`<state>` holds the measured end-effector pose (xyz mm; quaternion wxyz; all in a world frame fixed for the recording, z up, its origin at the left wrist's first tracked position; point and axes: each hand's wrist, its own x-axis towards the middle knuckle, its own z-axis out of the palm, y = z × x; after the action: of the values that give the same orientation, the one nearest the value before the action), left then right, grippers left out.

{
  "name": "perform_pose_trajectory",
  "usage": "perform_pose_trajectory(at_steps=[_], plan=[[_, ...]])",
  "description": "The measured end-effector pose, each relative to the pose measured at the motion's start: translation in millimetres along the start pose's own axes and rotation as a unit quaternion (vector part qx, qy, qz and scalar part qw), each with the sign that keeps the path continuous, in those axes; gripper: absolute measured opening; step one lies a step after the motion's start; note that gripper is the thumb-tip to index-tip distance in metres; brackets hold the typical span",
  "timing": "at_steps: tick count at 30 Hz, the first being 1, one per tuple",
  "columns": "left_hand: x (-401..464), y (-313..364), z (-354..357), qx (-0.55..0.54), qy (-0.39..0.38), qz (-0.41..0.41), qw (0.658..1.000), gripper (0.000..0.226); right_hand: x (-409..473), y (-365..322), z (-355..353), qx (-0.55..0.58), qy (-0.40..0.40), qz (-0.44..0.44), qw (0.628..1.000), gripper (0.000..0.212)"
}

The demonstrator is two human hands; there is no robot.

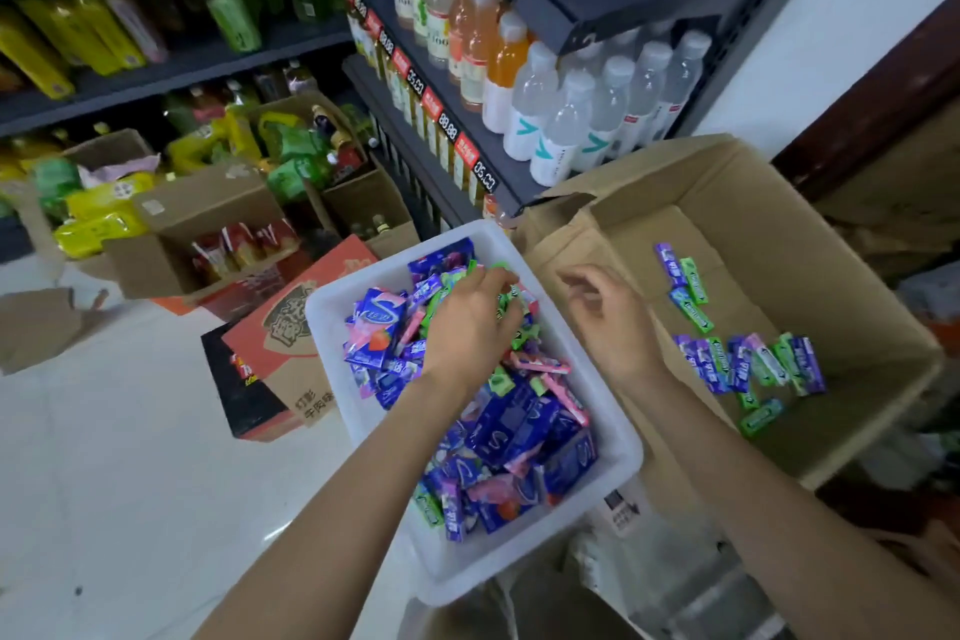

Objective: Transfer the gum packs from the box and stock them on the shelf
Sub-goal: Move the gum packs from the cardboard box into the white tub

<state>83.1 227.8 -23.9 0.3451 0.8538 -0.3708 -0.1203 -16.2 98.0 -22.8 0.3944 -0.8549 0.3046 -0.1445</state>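
**Left hand in gum bin, right hand loose over box edge**

White plastic bin [332, 312] sits left of the open cardboard box [779, 234], the two touching along the bin's right rim. Bin is heaped with gum packs [498, 436], blue, pink and green, piled across it from far to near end.

Left hand [470, 322] is down on the pile near the bin's far right corner, fingers curled into green and blue packs; whether it actually pinches one cannot be told, fingertips buried among the packs. Right hand [608, 314] hovers over the seam between bin's right rim and box's left wall, fingers loosely curled, holding nothing, no pack touching it.

Loose gum sticks [753, 364] lie on the box floor, a cluster toward the near right side and a few [685, 283] further back, all well right of the right hand.

Behind: dark shelf [498, 156] with clear water bottles [571, 119] and juice bottles [467, 31], price tags [485, 174] on its front edge. Red carton [280, 343] on the floor left of the bin.
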Motion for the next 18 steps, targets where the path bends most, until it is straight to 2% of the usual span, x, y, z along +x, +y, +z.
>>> perform_pose_trajectory(at_steps=[3,6,8,10,13,16,18], plan=[[20,38,23,-0.053,-0.031,0.018,0.998,0.031,2,23,-43,0.019,0.067,0.025,0.997,0.034],[40,63,54,-0.071,-0.067,-0.01,0.995,0.058,7,54,-76,0.0,0.096,0.08,0.992,0.027],[54,71,72,-0.087,-0.084,-0.062,0.991,0.085,13,78,-86,0.02,0.061,0.134,0.989,0.03],[64,72,85,-0.117,-0.095,-0.107,0.983,0.1,20,105,-88,0.014,0.013,0.159,0.987,0.038],[68,68,99,-0.157,-0.101,-0.114,0.976,0.104,30,135,-84,-0.029,-0.094,0.159,0.982,0.052],[68,60,103,-0.193,-0.1,-0.129,0.967,0.101,42,150,-73,-0.042,-0.174,0.153,0.972,0.067],[68,55,101,-0.191,-0.116,-0.129,0.966,0.099,48,155,-64,-0.09,-0.225,0.131,0.961,0.077]])
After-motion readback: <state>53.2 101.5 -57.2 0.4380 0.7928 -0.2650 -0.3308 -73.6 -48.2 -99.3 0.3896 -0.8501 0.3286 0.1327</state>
